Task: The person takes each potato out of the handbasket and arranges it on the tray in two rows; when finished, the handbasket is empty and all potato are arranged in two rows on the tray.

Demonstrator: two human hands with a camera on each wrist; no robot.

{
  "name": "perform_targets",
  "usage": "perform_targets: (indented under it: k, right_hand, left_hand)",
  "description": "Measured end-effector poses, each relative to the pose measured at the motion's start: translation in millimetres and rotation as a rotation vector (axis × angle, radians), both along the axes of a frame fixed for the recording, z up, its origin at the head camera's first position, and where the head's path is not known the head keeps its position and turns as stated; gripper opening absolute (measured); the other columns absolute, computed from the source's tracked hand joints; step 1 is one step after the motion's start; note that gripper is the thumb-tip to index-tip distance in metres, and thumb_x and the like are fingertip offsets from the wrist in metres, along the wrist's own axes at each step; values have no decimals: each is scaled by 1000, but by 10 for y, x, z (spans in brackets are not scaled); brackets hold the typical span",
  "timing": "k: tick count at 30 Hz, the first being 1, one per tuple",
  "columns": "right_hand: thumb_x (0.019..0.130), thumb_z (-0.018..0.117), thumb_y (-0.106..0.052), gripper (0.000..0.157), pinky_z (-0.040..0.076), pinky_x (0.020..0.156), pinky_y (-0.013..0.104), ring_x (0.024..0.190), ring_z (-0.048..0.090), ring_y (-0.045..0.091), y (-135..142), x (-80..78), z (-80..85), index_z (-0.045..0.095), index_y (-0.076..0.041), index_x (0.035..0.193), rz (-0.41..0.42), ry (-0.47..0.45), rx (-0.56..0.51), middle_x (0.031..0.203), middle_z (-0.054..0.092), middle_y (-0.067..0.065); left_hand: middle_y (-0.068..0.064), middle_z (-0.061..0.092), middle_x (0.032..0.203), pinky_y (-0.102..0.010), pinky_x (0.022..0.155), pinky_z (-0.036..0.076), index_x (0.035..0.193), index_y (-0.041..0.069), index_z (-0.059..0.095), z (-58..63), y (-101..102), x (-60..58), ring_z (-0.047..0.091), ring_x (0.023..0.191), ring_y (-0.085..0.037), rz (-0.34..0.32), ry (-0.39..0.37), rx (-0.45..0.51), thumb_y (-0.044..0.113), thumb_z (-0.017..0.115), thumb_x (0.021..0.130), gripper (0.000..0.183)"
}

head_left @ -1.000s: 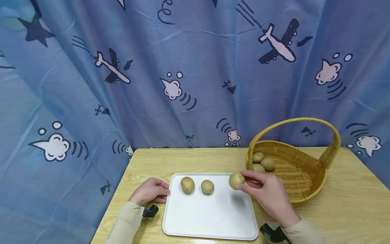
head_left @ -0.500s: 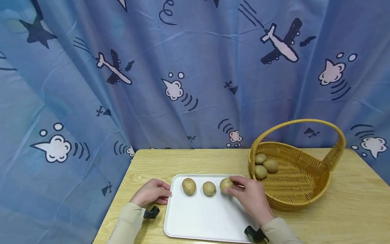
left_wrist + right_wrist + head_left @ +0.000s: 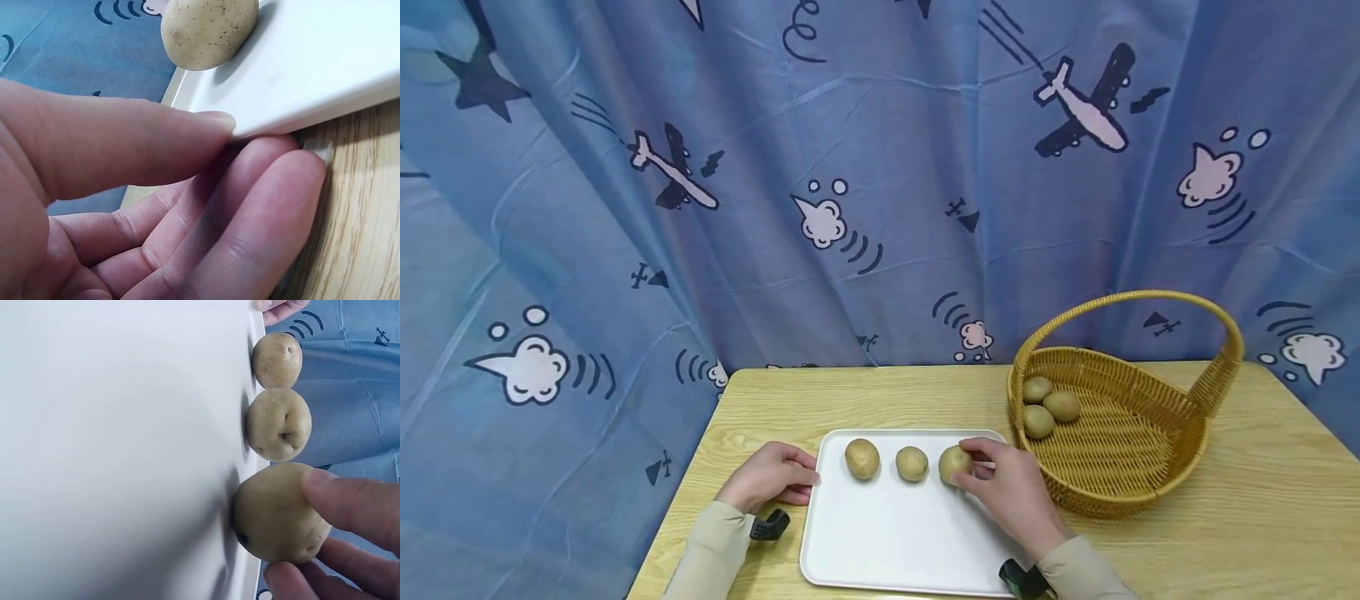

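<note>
Between its thumb and fingers, my right hand (image 3: 1011, 496) pinches a potato (image 3: 954, 464) at the back right of the white tray (image 3: 895, 542); the right wrist view shows this potato (image 3: 278, 512) at the tray surface. To its left, in a row, lie a middle potato (image 3: 912, 463) and a left potato (image 3: 862, 459), each apart from its neighbour. My left hand (image 3: 771, 477) pinches the tray's left rim. In the left wrist view the thumb (image 3: 150, 140) lies on top of the rim, with fingertips underneath it.
A yellow wicker basket (image 3: 1150, 492) with a tall arched handle stands to the right of the tray, close to my right hand. Several potatoes (image 3: 1062, 406) sit at its left end. The wooden table (image 3: 1262, 500) ends at a blue patterned curtain (image 3: 880, 167).
My right hand has moved left over the tray with the potato and lowered it beside the middle one. My left hand has stayed at the tray's rim.
</note>
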State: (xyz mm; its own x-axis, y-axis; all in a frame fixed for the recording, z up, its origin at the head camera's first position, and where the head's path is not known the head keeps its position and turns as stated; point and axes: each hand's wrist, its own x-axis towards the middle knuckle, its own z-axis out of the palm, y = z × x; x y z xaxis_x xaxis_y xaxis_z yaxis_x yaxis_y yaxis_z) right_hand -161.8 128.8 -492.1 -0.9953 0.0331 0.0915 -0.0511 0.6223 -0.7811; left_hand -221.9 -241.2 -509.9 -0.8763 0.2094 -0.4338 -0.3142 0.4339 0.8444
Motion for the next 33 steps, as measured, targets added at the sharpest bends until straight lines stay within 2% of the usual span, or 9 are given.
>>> perform_targets:
  k: [5,10,16,20,26,33]
  right_hand:
    - [81,94,-14,54,68,89,39,100,79,22,31,21,59,76,-5,131,28,16,96,120,80,13]
    - [77,96,-14,51,67,86,37,97,73,17,67,45,101,78,-5,123,37,30,170,116,79,10]
    - [75,98,-24,51,58,78,35,88,65,16,78,48,118,79,-5,118,17,-5,199,100,76,3]
    - [76,95,-20,48,58,77,35,85,64,16,70,51,103,79,-4,118,6,18,222,98,77,3]
    - [80,93,-18,42,58,77,35,85,66,17,19,35,56,80,-4,117,-30,58,236,98,78,6]
    - [83,93,-18,39,62,81,43,89,70,21,-47,-17,24,79,-1,116,-58,108,250,108,79,13]
  left_hand:
    - [-15,76,100,-33,73,70,120,-7,72,15,6,-7,77,78,-17,-3,10,15,9,79,96,29]
    - [-15,76,99,-33,73,70,120,-9,72,32,4,-7,77,77,-17,-17,23,42,7,78,96,30]
    - [-15,75,101,-33,74,70,122,-9,71,32,0,12,77,78,-17,-21,14,41,7,77,96,31]
    - [-15,75,101,-33,74,70,122,-9,70,25,6,11,77,78,-17,-22,15,37,8,77,97,31]
    - [-16,76,101,-34,73,70,121,-8,71,1,8,7,76,78,-18,-12,8,20,8,78,97,30]
    - [-16,75,101,-34,74,70,121,-9,70,0,-4,2,75,80,-18,-30,12,32,8,75,98,28]
